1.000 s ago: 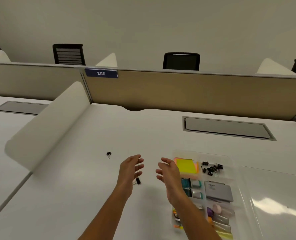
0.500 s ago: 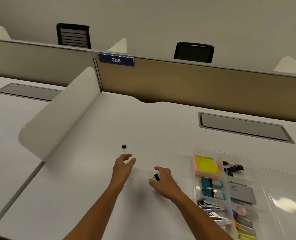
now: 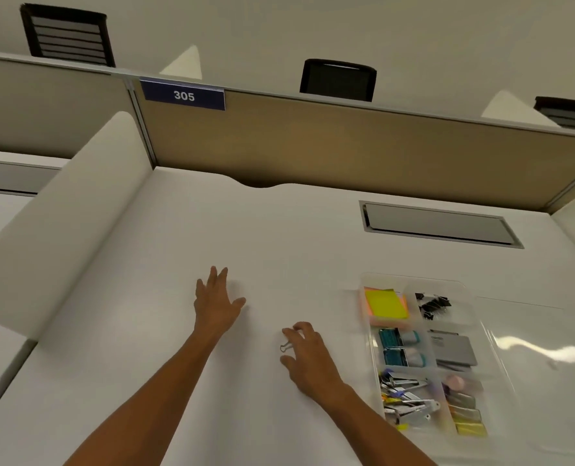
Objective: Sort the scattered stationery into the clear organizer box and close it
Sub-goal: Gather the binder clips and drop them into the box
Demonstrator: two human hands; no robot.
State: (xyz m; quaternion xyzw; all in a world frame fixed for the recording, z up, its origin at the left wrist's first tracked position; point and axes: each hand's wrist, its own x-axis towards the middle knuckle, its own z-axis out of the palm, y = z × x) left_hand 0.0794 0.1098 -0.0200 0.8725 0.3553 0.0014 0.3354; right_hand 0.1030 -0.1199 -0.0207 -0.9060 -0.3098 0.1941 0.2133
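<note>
Wire binder clip pinched in right hand

Only the two arms of the person are visible. Both forearms are bare from the lower edge of the picture up to the wrists — no sleeve covers them. The left hand and the right hand are bare too — no glove, ring, watch or bracelet shows on them. The fingernails look short and plain.
</note>
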